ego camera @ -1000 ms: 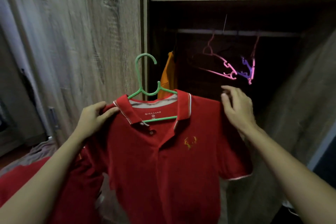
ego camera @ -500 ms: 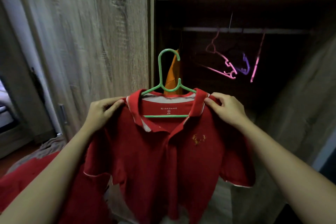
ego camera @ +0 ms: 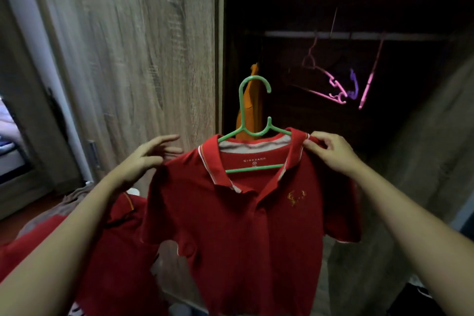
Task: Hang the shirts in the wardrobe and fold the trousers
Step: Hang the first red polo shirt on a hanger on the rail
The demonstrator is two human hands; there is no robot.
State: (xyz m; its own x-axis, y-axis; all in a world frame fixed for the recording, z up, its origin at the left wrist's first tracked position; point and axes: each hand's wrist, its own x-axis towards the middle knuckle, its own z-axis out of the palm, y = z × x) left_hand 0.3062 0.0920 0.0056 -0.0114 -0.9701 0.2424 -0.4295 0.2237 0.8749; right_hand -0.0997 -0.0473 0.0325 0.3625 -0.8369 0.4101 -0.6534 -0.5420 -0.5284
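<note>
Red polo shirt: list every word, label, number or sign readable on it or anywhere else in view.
"GIORDANO": white print inside the neck of the red polo shirt.
Small mark under it: too small to read.
Gold antlered emblem on the chest: a picture, no letters.
Elsewhere: no text visible.

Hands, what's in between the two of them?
Head view: between the left hand and right hand is the red shirt collar, on the green hanger.
</note>
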